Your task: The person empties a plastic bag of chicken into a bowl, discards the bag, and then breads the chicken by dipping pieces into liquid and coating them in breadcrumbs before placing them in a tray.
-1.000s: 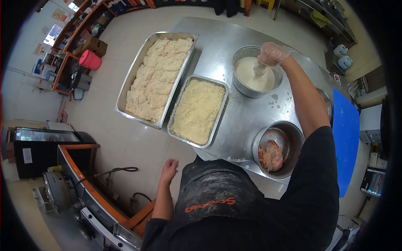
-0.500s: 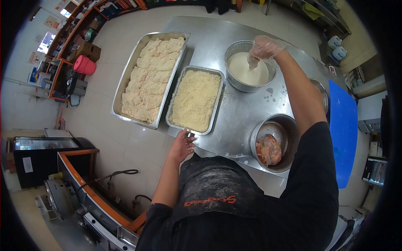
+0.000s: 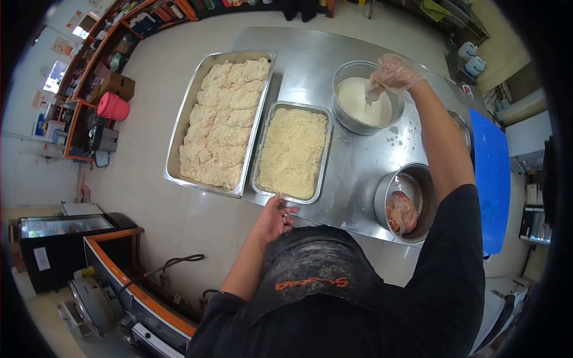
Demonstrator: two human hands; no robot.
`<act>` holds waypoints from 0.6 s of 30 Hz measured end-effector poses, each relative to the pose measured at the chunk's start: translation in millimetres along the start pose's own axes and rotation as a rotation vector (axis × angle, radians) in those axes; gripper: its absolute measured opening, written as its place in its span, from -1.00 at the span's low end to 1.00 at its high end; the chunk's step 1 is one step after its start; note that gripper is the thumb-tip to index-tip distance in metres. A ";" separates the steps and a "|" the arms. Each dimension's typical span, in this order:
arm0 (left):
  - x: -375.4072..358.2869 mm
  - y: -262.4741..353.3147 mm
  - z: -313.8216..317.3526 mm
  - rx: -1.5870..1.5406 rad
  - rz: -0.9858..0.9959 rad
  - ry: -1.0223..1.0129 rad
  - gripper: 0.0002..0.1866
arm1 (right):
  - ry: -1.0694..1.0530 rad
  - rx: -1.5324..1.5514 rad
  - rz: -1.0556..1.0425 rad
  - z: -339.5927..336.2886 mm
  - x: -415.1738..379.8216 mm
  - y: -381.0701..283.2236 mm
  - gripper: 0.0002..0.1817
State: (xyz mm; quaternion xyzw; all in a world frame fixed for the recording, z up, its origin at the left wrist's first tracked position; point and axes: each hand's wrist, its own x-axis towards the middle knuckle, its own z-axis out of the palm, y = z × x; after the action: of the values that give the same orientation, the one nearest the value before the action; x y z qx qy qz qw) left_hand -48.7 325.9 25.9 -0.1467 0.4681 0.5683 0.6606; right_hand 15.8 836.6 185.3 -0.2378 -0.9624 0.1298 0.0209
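My right hand [image 3: 394, 73], in a clear plastic glove, is over the round metal pot of white batter [image 3: 364, 101]. Its fingers point down and close on a pale, dripping piece [image 3: 373, 92] whose lower end is near the liquid. Bare and with its fingers apart, my left hand [image 3: 276, 219] is at the near edge of the smaller tray of yellowish crumbs [image 3: 292, 154]. Left of that tray lies a larger metal tray [image 3: 173, 156] filled with rows of crumb-coated pieces [image 3: 224, 122].
A deep metal pot [image 3: 385, 190] near the table's front right holds raw meat [image 3: 402, 213] with clear plastic. Right of it lies a blue board [image 3: 489, 179]. Another round metal vessel [image 3: 461, 128] is partly behind my right arm. A pink bucket [image 3: 113, 106] stands far left.
The view has shifted, so the trays and pots appear farther right. My right hand looks slightly higher over the batter pot. My left hand remains by the crumb tray's near edge.
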 end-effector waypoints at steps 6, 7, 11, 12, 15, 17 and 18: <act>-31.8 14.9 -74.5 0.506 0.141 0.100 -0.51 | -0.171 0.100 0.098 3.7 8.7 4.6 -0.69; -35.9 13.0 -97.5 0.629 0.200 0.155 -0.54 | -0.174 0.111 0.090 4.3 8.3 6.7 -0.70; -45.9 -12.9 -226.2 1.000 0.359 0.466 -0.52 | -0.128 -0.040 0.014 -13.6 4.8 -4.7 -0.72; -55.2 -19.4 -257.1 1.010 0.304 0.535 -0.47 | -0.107 0.070 0.057 -21.1 1.6 -10.5 -0.72; -60.0 -60.3 -392.1 1.061 -0.062 0.661 -0.36 | 0.019 0.171 0.132 -48.8 -12.3 -51.4 -0.72; -101.1 -48.5 -400.6 1.054 -0.354 0.625 -0.33 | 0.086 0.077 0.163 -70.9 -24.7 -92.6 -0.71; -110.5 -48.8 -413.2 1.064 -0.388 0.611 -0.33 | 0.098 -0.012 0.176 -82.0 -30.9 -114.7 -0.72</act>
State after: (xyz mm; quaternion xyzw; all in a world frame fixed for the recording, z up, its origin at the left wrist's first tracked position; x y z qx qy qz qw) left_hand -182.7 -57.0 -118.2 -0.0361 0.8182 0.0611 0.5706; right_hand -0.3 744.1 295.0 -0.3278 -0.9363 0.1136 0.0552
